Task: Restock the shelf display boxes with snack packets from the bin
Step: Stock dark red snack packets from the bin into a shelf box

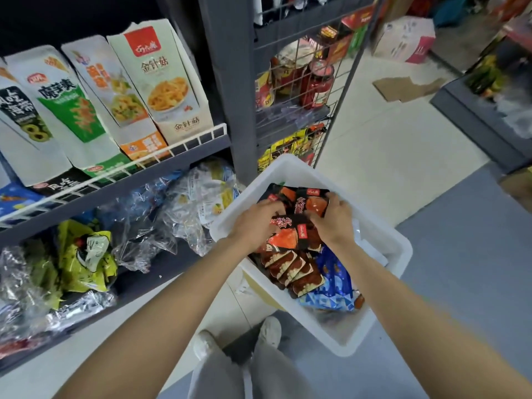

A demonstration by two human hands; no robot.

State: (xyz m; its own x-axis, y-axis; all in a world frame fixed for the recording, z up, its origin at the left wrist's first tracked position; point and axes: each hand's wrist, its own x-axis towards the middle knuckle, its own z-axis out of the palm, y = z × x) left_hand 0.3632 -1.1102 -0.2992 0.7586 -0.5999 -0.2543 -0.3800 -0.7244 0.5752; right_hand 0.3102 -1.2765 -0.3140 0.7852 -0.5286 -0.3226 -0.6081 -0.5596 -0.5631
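Note:
A white plastic bin (383,240) stands on the floor right of the shelf, holding black-and-red snack packets (283,237), a fanned row of red packets (296,272) and blue bags (334,286). Both hands are inside the bin. My left hand (256,223) grips the left side of a bunch of black-and-red packets, and my right hand (334,217) grips its right side. On the upper shelf stand tall white display boxes (161,82) in a row behind a white wire rail (172,145).
The lower shelf holds clear plastic bags (161,208) and yellow-green packets (83,254). A wire rack (299,90) with red jars stands behind the bin. Flattened cardboard (406,87) and a carton (406,38) lie on the floor farther back. My shoes (239,335) stand near the bin.

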